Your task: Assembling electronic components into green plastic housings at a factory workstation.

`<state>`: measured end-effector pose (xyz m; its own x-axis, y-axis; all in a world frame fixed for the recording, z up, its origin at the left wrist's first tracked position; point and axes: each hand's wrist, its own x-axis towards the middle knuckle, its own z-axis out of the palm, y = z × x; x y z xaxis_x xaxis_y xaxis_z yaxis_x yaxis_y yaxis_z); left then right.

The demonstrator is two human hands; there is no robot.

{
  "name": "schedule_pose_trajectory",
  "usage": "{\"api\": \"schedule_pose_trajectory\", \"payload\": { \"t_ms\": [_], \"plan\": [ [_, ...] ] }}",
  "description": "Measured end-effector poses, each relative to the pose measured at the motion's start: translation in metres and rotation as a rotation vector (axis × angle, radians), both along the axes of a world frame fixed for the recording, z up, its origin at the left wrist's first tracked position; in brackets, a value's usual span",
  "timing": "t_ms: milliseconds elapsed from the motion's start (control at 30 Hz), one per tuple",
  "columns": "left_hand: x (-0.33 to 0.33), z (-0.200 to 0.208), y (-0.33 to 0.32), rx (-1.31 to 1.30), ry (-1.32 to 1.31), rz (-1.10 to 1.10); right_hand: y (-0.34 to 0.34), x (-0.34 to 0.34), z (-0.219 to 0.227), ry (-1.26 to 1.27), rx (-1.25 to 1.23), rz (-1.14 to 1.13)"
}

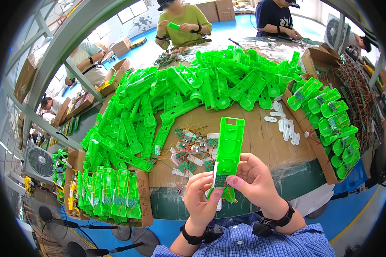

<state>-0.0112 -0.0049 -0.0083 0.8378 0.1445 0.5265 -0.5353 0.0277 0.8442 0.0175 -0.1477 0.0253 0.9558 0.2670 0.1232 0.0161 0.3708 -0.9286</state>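
Over the near edge of the table, I hold a long bright green plastic housing (230, 145) upright with its hollow side facing me. My left hand (200, 200) is closed on its lower left side, by a narrow white strip along the edge. My right hand (261, 185) grips the lower right side, thumb pressed near a small green circuit board (220, 181) at the housing's lower end. The fingers partly cover that board. Behind the housing, on the cardboard-covered tabletop (261, 141), lies a heap of small circuit boards, wires and white pieces (192, 147).
A large heap of green housings (167, 96) spreads across the far and left table. White oval pieces (286, 128) lie right of centre. Cardboard boxes with wired green housings stand at left (146, 199) and right (302, 122). Co-workers (186, 21) work across the table; fans stand lower left.
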Motion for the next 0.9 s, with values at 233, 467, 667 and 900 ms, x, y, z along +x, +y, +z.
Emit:
{"api": "schedule_pose_trajectory", "payload": {
  "t_ms": [233,467,667,900],
  "plan": [
    [-0.004,-0.002,-0.008,-0.217,0.065,0.058,-0.005,0.0,0.013,0.118,0.251,0.289],
    [0.0,0.005,-0.013,-0.14,-0.015,0.202,-0.006,-0.002,0.001,0.13,0.259,0.339],
    [0.002,0.005,-0.013,-0.056,-0.017,0.226,-0.006,0.0,-0.004,0.123,0.222,0.331],
    [-0.003,0.015,-0.007,-0.086,0.173,-0.071,-0.012,0.003,-0.001,0.038,0.04,0.317]
  ]
}}
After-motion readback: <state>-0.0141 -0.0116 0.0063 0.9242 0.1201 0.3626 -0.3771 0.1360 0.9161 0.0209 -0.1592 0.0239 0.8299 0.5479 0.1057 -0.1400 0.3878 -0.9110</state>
